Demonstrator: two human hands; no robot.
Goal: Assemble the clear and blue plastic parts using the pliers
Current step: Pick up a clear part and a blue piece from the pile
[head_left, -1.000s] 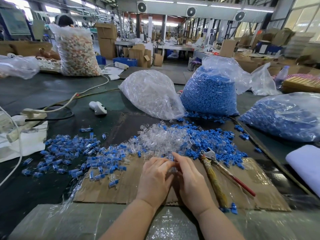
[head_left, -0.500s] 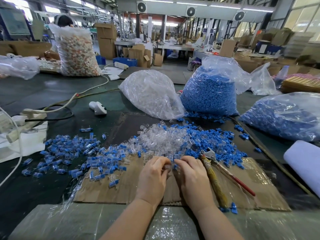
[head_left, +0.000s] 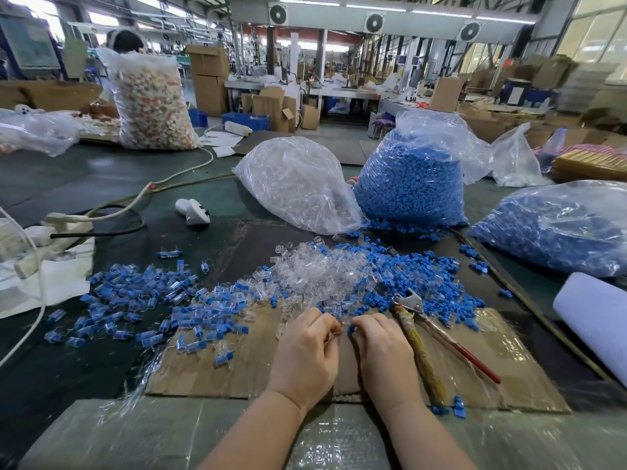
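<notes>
Left hand point(head_left: 307, 351) and right hand point(head_left: 383, 354) rest on the cardboard sheet point(head_left: 237, 371), fingers curled; the right fingertips pinch a blue part point(head_left: 352, 330). Pliers point(head_left: 419, 337) lie just right of the right hand. Clear parts point(head_left: 325, 269) are piled beyond.

Green table point(head_left: 84, 184) w/ cardboard point(head_left: 237, 368), bags point(head_left: 298, 184)

Counter point(head_left: 84, 184): dark green, wide, strewn with cables.
Cardboard sheet point(head_left: 244, 371): flat at the near edge of the counter.
White controller point(head_left: 191, 212): lying on the counter, left of the bags.
Power strip point(head_left: 68, 223): far left, a black cable and a pale cable plugged in.
Tall bag point(head_left: 152, 103): far left, upright, full of pale and orange pieces.
White roll point(head_left: 590, 317): right edge.
Cardboard boxes point(head_left: 208, 79): stacked beyond the counter.
Wall fans point(head_left: 375, 22): high in the hall.
</notes>
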